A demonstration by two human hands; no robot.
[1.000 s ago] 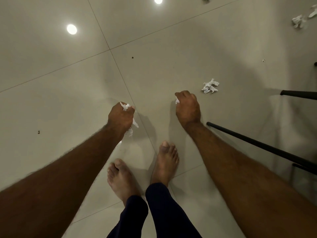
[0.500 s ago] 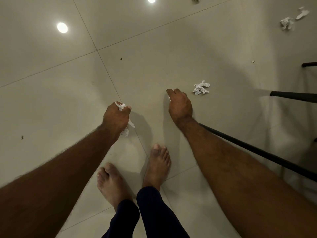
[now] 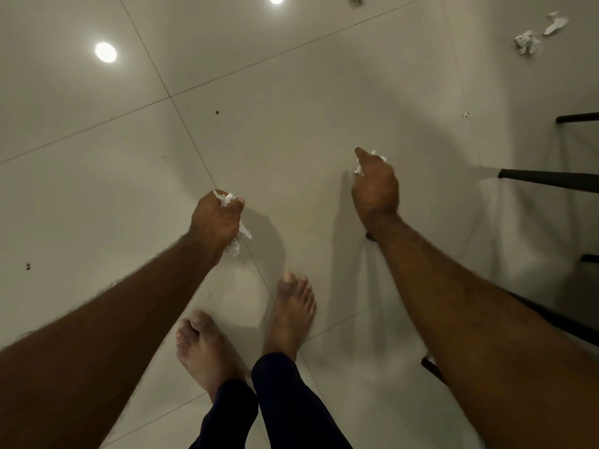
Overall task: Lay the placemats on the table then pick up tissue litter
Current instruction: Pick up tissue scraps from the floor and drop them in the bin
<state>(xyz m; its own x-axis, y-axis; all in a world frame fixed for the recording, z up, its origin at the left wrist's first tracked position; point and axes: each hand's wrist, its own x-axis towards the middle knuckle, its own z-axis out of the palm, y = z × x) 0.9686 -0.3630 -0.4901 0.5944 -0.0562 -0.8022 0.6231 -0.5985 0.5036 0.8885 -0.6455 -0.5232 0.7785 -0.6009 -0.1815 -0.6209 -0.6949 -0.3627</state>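
- The step in hand looks like the second half of the task — gathering tissue litter off the tiled floor (image 3: 291,131); no placemats or table top show here, so whether the first half is done cannot be told.
- The left hand (image 3: 215,220) is balled into a fist around collected tissue (image 3: 241,239), white scraps poking out above the knuckles and below the heel of the palm.
- The right hand (image 3: 376,186) is lowered with its fingers curled over a crumpled tissue piece (image 3: 358,168); a bit of white shows at the fingertips, but whether it is firmly pinched or only touched I cannot tell.
- Next, by my reading, the right fingers need to close fully and lift, then travel to the loose tissues (image 3: 531,38) well beyond the fingertips, up and to the right.
- Dark chair legs (image 3: 547,179) stand just right of the right hand — a reach that way must clear them.
- No bin or other container is in view; the fists serve as the only holders.
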